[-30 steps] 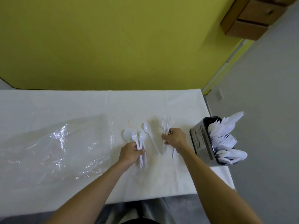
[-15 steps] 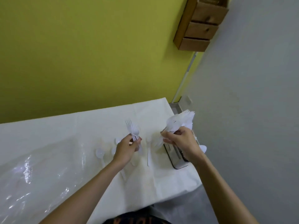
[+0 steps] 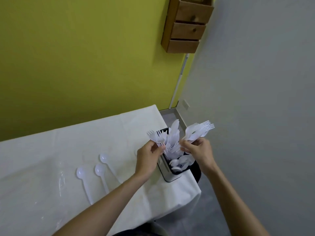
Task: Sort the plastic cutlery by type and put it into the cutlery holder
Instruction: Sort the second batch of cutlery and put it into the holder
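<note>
My left hand (image 3: 148,157) grips two white plastic forks (image 3: 154,137) by their handles, tines up, just left of the cutlery holder (image 3: 167,174). My right hand (image 3: 198,150) holds a bunch of white forks (image 3: 198,131) above the holder's right side, tines pointing up and right. The dark metal holder stands at the table's right edge and is packed with white knives (image 3: 173,137) and spoons (image 3: 180,163). Three white spoons (image 3: 100,171) lie loose on the white tablecloth (image 3: 68,150) to the left of my left arm.
A clear plastic sheet (image 3: 34,193) lies on the left part of the table. The table's right edge (image 3: 196,189) drops to grey floor right beside the holder. A wooden drawer unit (image 3: 186,26) hangs on the wall above. Yellow wall behind, grey wall right.
Both hands lifted forks off the table and carried them right to the holder. The view swung right, so the holder now sits between my hands.
</note>
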`<action>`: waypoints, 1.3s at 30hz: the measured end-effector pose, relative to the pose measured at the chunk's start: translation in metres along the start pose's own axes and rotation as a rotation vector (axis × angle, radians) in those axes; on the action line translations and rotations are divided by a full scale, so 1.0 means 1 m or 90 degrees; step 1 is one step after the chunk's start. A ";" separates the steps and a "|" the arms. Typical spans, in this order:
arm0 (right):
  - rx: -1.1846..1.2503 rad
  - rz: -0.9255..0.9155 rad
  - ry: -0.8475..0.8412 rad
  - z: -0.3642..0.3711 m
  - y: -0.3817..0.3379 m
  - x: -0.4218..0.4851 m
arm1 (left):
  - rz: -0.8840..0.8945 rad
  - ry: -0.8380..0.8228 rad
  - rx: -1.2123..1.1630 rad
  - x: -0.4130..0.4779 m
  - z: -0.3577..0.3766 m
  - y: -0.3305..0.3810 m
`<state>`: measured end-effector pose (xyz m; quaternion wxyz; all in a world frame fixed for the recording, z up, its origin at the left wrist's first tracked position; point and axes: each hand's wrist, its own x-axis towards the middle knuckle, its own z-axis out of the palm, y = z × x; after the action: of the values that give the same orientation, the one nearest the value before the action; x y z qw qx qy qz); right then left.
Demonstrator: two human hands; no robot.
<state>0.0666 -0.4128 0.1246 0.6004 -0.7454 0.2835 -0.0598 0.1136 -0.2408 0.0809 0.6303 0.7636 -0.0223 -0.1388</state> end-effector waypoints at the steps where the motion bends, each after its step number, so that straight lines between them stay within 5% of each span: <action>1: -0.070 -0.017 0.003 -0.001 0.001 -0.001 | 0.042 0.009 0.074 -0.001 0.000 -0.002; 4: -0.188 -0.074 -0.016 -0.003 -0.003 -0.002 | 0.149 0.018 0.172 -0.003 0.005 -0.004; 10: -0.242 -0.181 -0.032 -0.007 -0.019 0.001 | 0.187 0.038 0.174 -0.009 0.011 -0.008; 20: 0.065 -0.071 -0.039 -0.020 -0.018 -0.001 | 0.161 0.154 0.116 -0.008 0.012 -0.008; 27: -0.184 -0.100 -0.082 0.003 -0.006 -0.007 | 0.191 0.133 0.149 -0.009 0.009 -0.006; 33: -0.300 -0.220 -0.117 0.004 -0.014 -0.003 | 0.184 0.081 0.167 -0.010 0.015 -0.002; 39: -0.340 -0.209 -0.147 -0.001 -0.007 -0.003 | 0.142 0.029 0.200 -0.014 0.014 -0.014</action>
<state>0.0658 -0.4116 0.1327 0.3945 -0.9139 0.0954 0.0056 0.0951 -0.2483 0.0680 0.5149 0.8484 -0.1140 -0.0455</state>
